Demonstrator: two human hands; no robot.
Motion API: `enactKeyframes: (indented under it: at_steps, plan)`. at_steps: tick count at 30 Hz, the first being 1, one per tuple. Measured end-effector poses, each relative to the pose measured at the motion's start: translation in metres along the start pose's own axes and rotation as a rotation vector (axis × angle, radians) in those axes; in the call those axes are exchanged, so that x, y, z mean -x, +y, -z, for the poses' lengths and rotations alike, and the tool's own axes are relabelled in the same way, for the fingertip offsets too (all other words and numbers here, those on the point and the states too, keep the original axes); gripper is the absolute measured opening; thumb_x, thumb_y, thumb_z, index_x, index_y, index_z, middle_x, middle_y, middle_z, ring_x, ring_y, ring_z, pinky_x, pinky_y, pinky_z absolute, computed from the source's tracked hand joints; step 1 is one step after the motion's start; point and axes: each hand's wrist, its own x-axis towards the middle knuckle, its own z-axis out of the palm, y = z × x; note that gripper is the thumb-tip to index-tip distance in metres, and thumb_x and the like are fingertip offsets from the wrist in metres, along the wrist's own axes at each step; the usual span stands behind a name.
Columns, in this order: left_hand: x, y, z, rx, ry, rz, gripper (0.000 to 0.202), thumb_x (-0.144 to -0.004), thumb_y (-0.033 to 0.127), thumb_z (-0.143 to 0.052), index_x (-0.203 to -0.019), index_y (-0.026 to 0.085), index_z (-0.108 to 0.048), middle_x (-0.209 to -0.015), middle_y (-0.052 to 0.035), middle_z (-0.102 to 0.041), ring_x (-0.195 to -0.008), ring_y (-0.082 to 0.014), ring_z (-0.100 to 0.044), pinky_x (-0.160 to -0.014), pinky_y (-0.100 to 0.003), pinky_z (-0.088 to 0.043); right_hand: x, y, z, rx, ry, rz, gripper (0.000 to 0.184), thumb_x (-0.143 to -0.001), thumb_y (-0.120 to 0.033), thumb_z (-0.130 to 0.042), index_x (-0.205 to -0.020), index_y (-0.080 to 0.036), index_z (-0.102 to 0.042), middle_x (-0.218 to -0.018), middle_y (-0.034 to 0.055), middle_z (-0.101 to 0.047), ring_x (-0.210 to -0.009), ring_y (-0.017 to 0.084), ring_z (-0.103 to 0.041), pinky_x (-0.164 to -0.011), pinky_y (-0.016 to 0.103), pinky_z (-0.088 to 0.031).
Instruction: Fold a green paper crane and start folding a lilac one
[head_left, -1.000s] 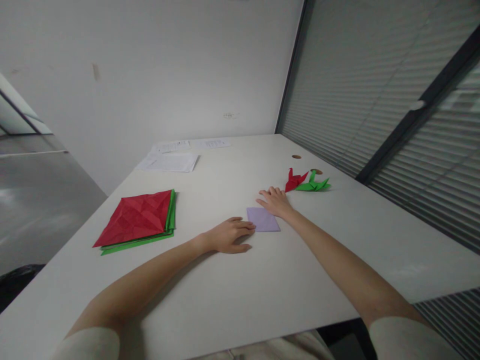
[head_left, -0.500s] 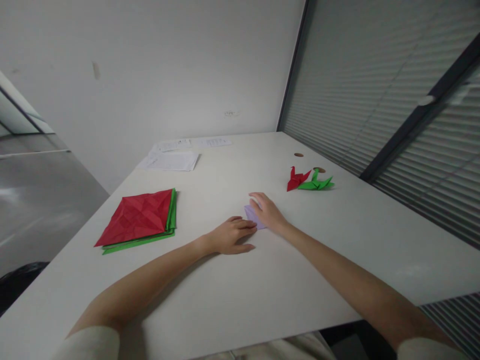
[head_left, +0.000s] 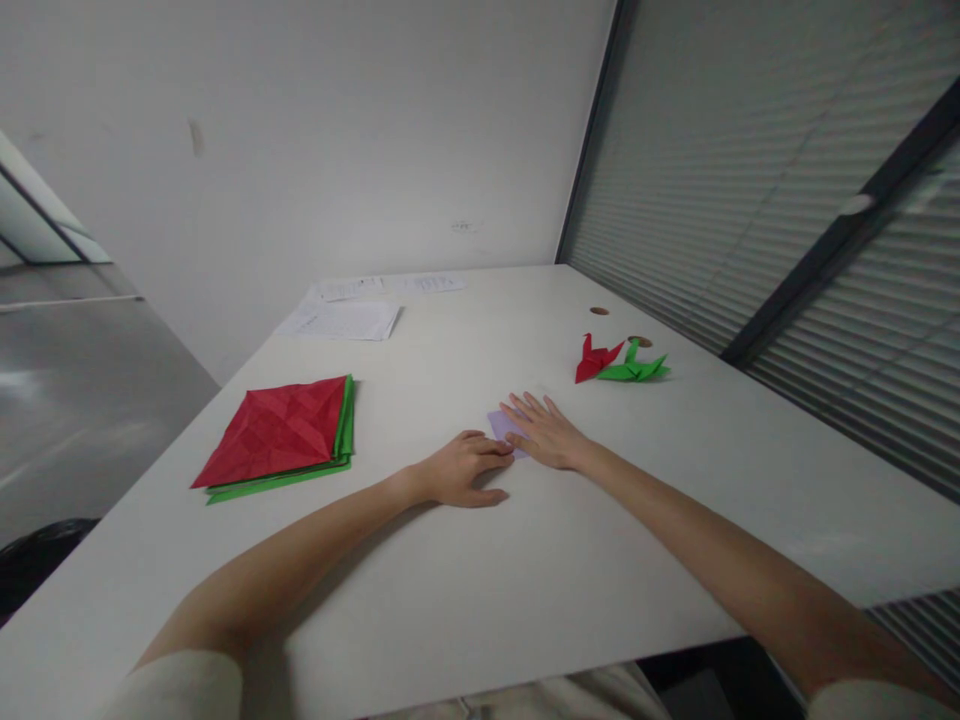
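Note:
A small folded piece of purple origami paper (head_left: 501,425) lies flat on the white table, partly covered by both hands. My left hand (head_left: 463,470) rests at its lower left edge, fingers stretched out and their tips touching the paper. Over its right side lies my right hand (head_left: 549,434), palm down with the fingers spread. The paper's right part is hidden beneath that hand.
To the left lies a stack of creased red and green paper (head_left: 281,430). A red paper crane (head_left: 595,357) and a green paper crane (head_left: 636,366) stand at the right. Printed sheets (head_left: 349,320) lie at the back left, near the wall.
My right hand has flattened and spread its fingers, shifting slightly right over the purple paper. My left hand has stayed in place.

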Motion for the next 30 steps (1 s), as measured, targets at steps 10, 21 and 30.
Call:
enactKeyframes:
  at_steps: [10,21,30]
  plan:
    - [0.002,0.003,-0.001,0.003,0.008,0.036,0.055,-0.086,0.048,-0.051,-0.133,0.019,-0.048,-0.136,-0.0146,-0.051,-0.122,-0.0275,-0.050,-0.106,-0.044,-0.031,-0.006,0.047,0.013,-0.192,0.022,-0.318,0.066,-0.095,-0.054,-0.004,-0.152,-0.022,-0.016,-0.157,0.0078,-0.020,-0.144,0.029,-0.018,-0.114,0.051,-0.022]
    - [0.000,0.006,0.001,-0.075,0.003,0.103,0.056,-0.082,0.053,-0.054,-0.128,0.020,-0.054,-0.127,-0.0141,-0.056,-0.112,-0.0291,-0.051,-0.099,-0.045,-0.031,-0.019,0.010,0.003,0.012,-0.011,-0.268,0.071,-0.092,-0.064,-0.019,-0.151,-0.026,-0.021,-0.158,0.0096,-0.018,-0.145,0.035,-0.008,-0.114,0.058,-0.010]
    - [0.001,0.007,0.002,-0.050,-0.006,0.100,0.054,-0.083,0.050,-0.053,-0.127,0.018,-0.055,-0.131,-0.0128,-0.056,-0.112,-0.0270,-0.053,-0.095,-0.040,-0.034,-0.021,0.041,0.006,0.041,0.043,-0.353,0.077,-0.088,-0.070,-0.024,-0.151,-0.026,-0.022,-0.156,0.0092,-0.024,-0.144,0.039,-0.010,-0.112,0.062,-0.011]
